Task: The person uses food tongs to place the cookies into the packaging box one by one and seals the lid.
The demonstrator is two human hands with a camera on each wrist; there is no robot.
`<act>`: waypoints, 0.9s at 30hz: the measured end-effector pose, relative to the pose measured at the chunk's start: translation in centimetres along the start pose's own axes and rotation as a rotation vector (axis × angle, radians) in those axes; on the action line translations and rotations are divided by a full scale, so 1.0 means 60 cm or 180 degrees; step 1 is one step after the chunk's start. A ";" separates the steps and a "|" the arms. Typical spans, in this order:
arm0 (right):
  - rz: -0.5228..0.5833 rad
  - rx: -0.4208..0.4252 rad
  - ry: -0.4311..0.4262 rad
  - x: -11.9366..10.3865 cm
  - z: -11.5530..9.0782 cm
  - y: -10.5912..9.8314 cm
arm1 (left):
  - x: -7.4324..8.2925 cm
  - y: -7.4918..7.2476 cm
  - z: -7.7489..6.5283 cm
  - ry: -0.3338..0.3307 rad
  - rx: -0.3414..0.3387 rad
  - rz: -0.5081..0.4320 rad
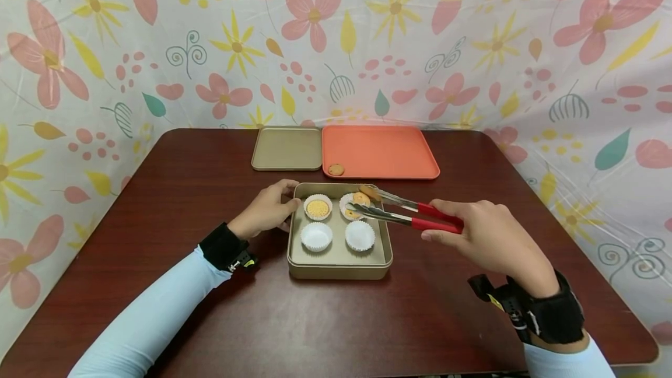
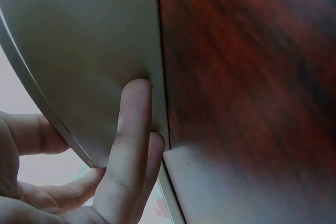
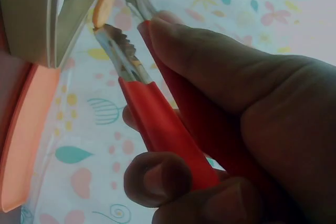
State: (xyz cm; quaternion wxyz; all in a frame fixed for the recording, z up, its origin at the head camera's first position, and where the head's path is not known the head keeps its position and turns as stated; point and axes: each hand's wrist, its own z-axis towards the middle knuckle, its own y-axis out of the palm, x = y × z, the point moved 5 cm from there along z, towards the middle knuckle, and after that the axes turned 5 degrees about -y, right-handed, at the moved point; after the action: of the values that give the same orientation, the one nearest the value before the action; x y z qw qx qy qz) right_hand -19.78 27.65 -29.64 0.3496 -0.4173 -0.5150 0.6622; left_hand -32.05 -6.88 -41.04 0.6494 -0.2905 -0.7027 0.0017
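Note:
A gold square tin (image 1: 338, 273) holds several white paper cups. My left hand (image 1: 270, 207) grips its back left corner, thumb at the rim; in the left wrist view the fingers (image 2: 135, 108) press its outer wall. My right hand (image 1: 485, 238) holds metal tongs with red handles (image 1: 438, 226). Between the tong tips is a round cookie (image 3: 104, 8), above the back right cup (image 1: 343, 204), where more cookie shows partly behind the tongs. In the back left cup lies a yellow, grainy-topped round (image 1: 317, 209). The front left cup (image 1: 317, 237) and front right cup (image 1: 360, 236) hold nothing.
Behind the tin, an orange tray (image 1: 378, 150) bears one cookie (image 1: 336, 170) at its front left corner. A flat gold tray or lid (image 1: 287, 149) lies left of it. A floral cloth (image 1: 336, 45) hangs behind the dark wooden table (image 1: 236, 314).

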 end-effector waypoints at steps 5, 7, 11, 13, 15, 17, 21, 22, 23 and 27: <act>-0.0016 -0.0012 -0.0150 -0.012 -0.020 0.000 | 0.001 -0.003 0.002 0.0010 0.0004 0.0002; -0.0037 -0.0018 -0.0235 -0.017 -0.026 0.001 | 0.002 -0.004 0.002 0.0014 0.0013 0.0021; -0.0094 -0.0020 -0.0339 -0.023 -0.033 0.004 | 0.005 -0.005 0.001 0.0039 0.0026 0.0052; -0.0147 -0.0015 -0.0368 -0.024 -0.034 0.007 | 0.006 -0.004 0.001 0.0056 0.0020 0.0041; -0.0184 -0.0022 -0.0380 -0.024 -0.035 0.010 | 0.006 -0.004 0.001 0.0076 0.0009 0.0031; -0.0216 -0.0026 -0.0390 -0.024 -0.035 0.013 | 0.006 -0.003 0.001 0.0082 0.0004 0.0025; -0.0256 -0.0008 -0.0427 -0.025 -0.035 0.015 | 0.006 -0.002 0.000 0.0076 0.0012 0.0038; -0.0259 0.0004 -0.0439 -0.026 -0.034 0.015 | 0.006 -0.002 0.000 0.0072 0.0014 0.0042; -0.0266 0.0007 -0.0449 -0.026 -0.034 0.015 | 0.005 -0.002 0.000 0.0070 0.0013 0.0041; -0.0272 -0.0005 -0.0476 -0.029 -0.029 0.017 | 0.001 -0.001 0.001 0.0063 -0.0003 0.0023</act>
State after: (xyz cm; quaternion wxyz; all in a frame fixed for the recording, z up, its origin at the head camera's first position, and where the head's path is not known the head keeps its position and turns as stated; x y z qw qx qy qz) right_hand -17.51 26.58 -30.49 0.3377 -0.3445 -0.5575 0.6756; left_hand -32.12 -6.89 -40.94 0.6561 -0.2934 -0.6953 0.0009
